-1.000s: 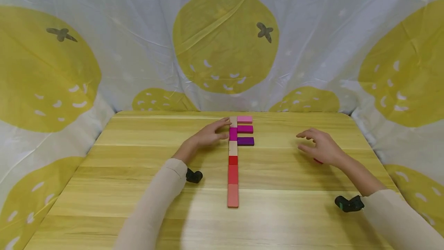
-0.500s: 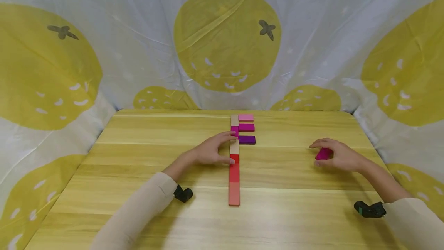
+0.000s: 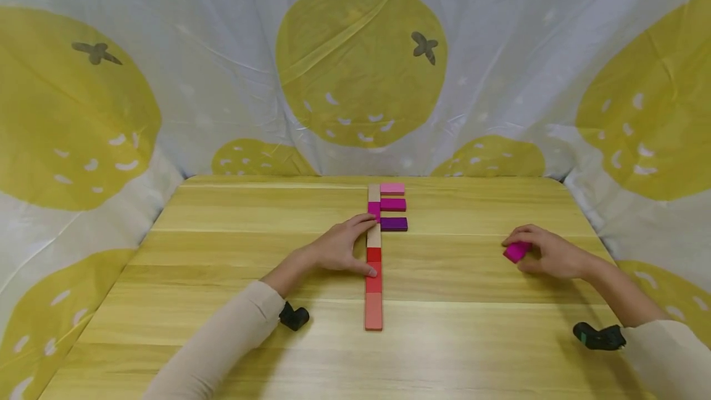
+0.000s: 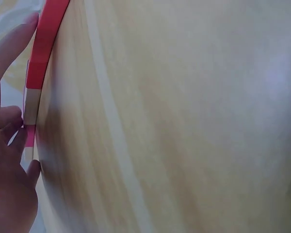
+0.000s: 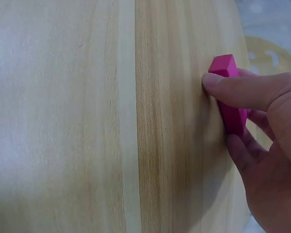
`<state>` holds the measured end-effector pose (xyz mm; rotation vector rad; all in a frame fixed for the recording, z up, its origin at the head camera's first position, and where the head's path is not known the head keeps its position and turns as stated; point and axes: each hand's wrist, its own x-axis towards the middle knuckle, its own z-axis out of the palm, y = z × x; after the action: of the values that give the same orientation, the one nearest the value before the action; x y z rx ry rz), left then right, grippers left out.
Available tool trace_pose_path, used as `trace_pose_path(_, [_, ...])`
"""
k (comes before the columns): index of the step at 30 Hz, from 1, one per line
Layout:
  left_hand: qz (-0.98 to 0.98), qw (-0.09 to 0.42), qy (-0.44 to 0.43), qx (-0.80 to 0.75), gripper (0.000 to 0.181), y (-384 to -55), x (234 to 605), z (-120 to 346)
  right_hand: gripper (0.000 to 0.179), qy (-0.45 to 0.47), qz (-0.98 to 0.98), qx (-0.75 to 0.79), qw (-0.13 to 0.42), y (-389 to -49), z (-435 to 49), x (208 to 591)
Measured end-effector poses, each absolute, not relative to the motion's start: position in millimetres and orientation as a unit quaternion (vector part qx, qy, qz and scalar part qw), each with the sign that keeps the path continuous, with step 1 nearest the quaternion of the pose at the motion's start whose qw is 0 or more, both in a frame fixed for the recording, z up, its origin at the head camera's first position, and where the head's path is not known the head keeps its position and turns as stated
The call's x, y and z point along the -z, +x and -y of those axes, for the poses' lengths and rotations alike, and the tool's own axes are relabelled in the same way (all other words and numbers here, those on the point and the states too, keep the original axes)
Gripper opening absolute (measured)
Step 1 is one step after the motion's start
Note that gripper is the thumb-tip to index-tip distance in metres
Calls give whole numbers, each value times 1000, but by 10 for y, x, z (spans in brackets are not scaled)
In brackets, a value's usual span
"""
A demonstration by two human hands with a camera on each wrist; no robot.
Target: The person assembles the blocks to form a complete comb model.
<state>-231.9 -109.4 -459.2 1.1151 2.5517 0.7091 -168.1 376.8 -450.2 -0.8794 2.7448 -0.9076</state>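
A straight column of wooden blocks lies on the table: bare-wood [image 3: 374,236], magenta [image 3: 373,208], red [image 3: 374,254] and salmon [image 3: 374,312] pieces end to end. My left hand [image 3: 339,247] reaches in from the left with fingers spread. Its thumb tip overlaps the lower red block [image 3: 374,286], and its fingertips lie by the magenta one. In the left wrist view those fingers [image 4: 19,138] line the column's side. Off to the right, my right hand [image 3: 558,256] holds a loose magenta block [image 3: 516,252]; the right wrist view shows this block [image 5: 234,119] pinched between thumb and fingers, tilted.
Pink [image 3: 392,189], magenta [image 3: 393,205] and purple [image 3: 394,224] blocks jut rightward from the column's far part. A cloth [image 3: 500,79] printed with yellow fruit hangs behind and beside the wooden table [image 3: 455,350]. Black wrist devices [image 3: 600,336] sit at both sleeves.
My left hand has slid toward me along the column, thumb now at the lower red block. My right hand has moved right and nearer, picking up the loose magenta block and turning it.
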Motion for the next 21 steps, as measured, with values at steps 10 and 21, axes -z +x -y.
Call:
trace_pose_path(10, [-883, 135, 376, -247, 117, -2325, 4621, 1095, 28, -241, -923, 292, 73, -1761, -3635, 4477])
trace_pose_path(21, [-884, 141, 369, -250, 117, -2332, 4630, 1095, 32, -221, -938, 267, 27, -1865, -3203, 4447])
